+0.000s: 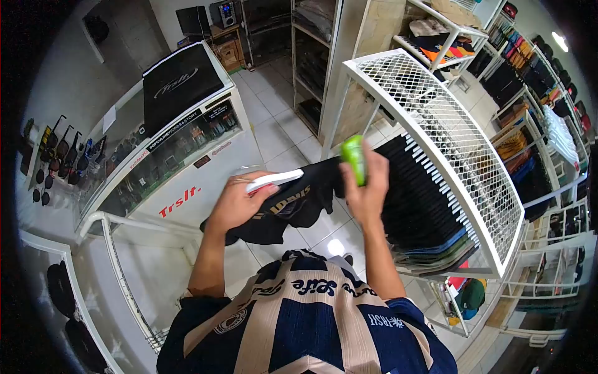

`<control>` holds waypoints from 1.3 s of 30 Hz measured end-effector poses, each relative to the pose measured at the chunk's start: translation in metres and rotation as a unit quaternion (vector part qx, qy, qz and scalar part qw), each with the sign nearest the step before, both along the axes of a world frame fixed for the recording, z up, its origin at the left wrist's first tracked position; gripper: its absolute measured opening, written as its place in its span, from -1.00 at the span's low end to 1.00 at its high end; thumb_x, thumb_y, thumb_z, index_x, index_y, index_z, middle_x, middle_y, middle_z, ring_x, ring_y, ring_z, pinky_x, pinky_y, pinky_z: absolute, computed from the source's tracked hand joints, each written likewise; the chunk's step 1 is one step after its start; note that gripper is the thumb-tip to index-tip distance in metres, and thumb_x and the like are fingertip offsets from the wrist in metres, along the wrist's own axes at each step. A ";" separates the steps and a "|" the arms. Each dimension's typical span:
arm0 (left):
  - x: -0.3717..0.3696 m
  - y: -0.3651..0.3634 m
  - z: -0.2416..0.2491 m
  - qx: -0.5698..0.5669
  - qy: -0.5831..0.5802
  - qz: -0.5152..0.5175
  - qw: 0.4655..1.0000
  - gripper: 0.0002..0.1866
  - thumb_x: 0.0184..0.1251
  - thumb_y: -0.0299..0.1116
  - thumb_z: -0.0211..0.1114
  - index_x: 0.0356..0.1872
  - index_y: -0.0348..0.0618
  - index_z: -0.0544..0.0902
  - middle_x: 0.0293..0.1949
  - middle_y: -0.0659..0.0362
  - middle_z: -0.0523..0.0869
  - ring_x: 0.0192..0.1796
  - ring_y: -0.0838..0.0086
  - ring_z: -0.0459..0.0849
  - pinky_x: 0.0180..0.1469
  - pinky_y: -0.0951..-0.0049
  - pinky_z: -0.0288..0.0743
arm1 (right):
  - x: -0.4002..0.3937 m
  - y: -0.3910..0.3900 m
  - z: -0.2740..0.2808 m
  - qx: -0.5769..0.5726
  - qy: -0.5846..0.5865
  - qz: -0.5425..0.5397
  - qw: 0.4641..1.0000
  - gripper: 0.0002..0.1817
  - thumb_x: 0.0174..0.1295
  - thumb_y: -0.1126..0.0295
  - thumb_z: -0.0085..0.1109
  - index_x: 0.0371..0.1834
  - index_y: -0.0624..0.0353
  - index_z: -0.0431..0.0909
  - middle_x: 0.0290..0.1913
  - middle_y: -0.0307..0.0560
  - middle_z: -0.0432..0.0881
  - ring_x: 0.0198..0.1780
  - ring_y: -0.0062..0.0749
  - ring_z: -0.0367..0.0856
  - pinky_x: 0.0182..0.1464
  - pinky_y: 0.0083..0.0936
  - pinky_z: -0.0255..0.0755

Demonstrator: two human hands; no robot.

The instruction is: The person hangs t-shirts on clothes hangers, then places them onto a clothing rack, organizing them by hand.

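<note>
Left hand (240, 202): fingers curled round a slim white item (277, 181), held above the printed part of a black garment (293, 209); whether it also grips cloth, cannot tell. Right hand (367, 187): closed round a bright green item (353, 161), upright, near the left edge of the white rack (408, 93). Garment spreads between rack and left hand, its lower edge uneven. Step, as judged: both items being handled over the garment; any move here calls for keeping both grips clear of the cloth folds.

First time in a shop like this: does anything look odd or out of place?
Perhaps the printed black garment: it juts out rumpled by the left hand, while the other black clothes hang in a row.
</note>
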State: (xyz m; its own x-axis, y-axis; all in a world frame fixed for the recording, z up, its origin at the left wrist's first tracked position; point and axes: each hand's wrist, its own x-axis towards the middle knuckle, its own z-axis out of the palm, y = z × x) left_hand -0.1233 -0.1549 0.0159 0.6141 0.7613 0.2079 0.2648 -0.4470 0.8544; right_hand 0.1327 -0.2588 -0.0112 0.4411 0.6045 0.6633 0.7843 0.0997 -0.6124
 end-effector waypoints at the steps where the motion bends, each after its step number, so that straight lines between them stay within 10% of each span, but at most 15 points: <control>1: 0.008 -0.001 -0.003 0.071 0.011 -0.010 0.997 -0.71 0.38 -0.36 0.48 0.06 -0.22 0.78 -0.22 0.08 0.84 -0.27 0.49 0.72 -0.17 0.44 0.58 | -0.016 0.002 0.011 -0.007 -0.015 0.072 0.997 -0.37 0.29 0.17 0.45 0.43 0.03 0.55 0.06 0.18 0.59 0.03 0.11 0.66 0.10 -0.18 0.57; 5: 0.005 -0.011 0.012 0.185 0.068 -0.010 0.980 -0.52 0.14 -0.52 0.48 0.16 -0.13 0.76 -0.32 0.05 0.75 -0.30 0.13 0.72 -0.18 0.24 0.61 | -0.001 0.020 -0.025 -0.087 0.012 0.027 0.996 -0.37 0.29 0.22 0.44 0.43 0.08 0.53 0.05 0.22 0.58 0.07 0.09 0.65 0.16 -0.20 0.54; 8: -0.014 -0.008 0.012 0.320 0.100 -0.021 0.942 -0.41 -0.01 -0.59 0.49 0.18 -0.10 0.77 -0.45 0.07 0.62 -0.43 0.26 0.62 -0.35 0.28 0.51 | 0.074 0.017 -0.085 -0.196 0.066 -0.156 0.966 -0.42 0.37 0.09 0.38 0.40 0.08 0.58 0.04 0.22 0.61 0.06 0.05 0.66 0.17 -0.20 0.53; 11: -0.023 -0.007 0.003 0.369 0.123 -0.041 0.921 -0.23 -0.15 -0.62 0.43 0.29 -0.06 0.71 -0.43 0.16 0.53 -0.35 0.26 0.59 -0.29 0.27 0.55 | 0.060 0.002 -0.042 -0.093 0.091 -0.104 0.986 -0.46 0.33 0.17 0.41 0.35 0.09 0.62 0.04 0.20 0.62 0.04 0.02 0.68 0.13 -0.21 0.56; 17: -0.011 -0.013 0.002 0.433 0.157 -0.089 0.883 -0.29 -0.05 -0.58 0.44 0.30 -0.04 0.71 -0.45 0.19 0.50 -0.36 0.33 0.53 -0.34 0.29 0.43 | -0.012 0.004 0.017 -0.145 -0.032 0.167 0.975 -0.42 0.30 0.10 0.43 0.37 0.00 0.61 0.02 0.19 0.60 0.02 0.13 0.67 0.12 -0.17 0.57; 22: -0.024 -0.013 -0.008 0.468 0.147 -0.070 0.868 -0.42 0.14 -0.45 0.40 0.29 -0.02 0.72 -0.50 0.26 0.46 -0.41 0.42 0.47 -0.36 0.38 0.39 | 0.087 0.012 -0.048 -0.237 0.004 -0.139 0.961 -0.47 0.33 0.09 0.37 0.31 0.05 0.64 0.00 0.27 0.61 -0.07 0.15 0.71 0.02 -0.09 0.63; 29: -0.010 -0.014 -0.001 0.481 0.158 -0.109 0.856 -0.44 0.15 -0.42 0.42 0.27 -0.01 0.73 -0.48 0.27 0.49 -0.40 0.43 0.50 -0.36 0.38 0.40 | -0.007 -0.006 0.023 -0.186 0.013 0.190 0.964 -0.39 0.29 0.10 0.43 0.40 -0.03 0.59 0.05 0.19 0.62 0.04 0.14 0.67 0.14 -0.16 0.57; 34: -0.016 -0.021 -0.006 0.470 0.155 -0.115 0.862 -0.43 0.16 -0.44 0.40 0.29 -0.01 0.72 -0.46 0.26 0.52 -0.41 0.42 0.50 -0.36 0.38 0.40 | 0.076 0.002 -0.042 -0.210 0.023 -0.118 0.970 -0.45 0.31 0.11 0.40 0.34 0.03 0.62 0.03 0.23 0.62 0.00 0.14 0.70 0.05 -0.14 0.61; 39: -0.008 -0.020 -0.008 0.452 0.155 -0.128 0.869 -0.42 0.14 -0.46 0.40 0.28 -0.02 0.72 -0.46 0.26 0.52 -0.41 0.41 0.50 -0.36 0.38 0.39 | 0.020 -0.025 0.015 -0.146 0.043 0.091 0.984 -0.42 0.29 0.08 0.43 0.35 -0.01 0.62 0.03 0.17 0.62 0.04 0.09 0.68 0.13 -0.20 0.57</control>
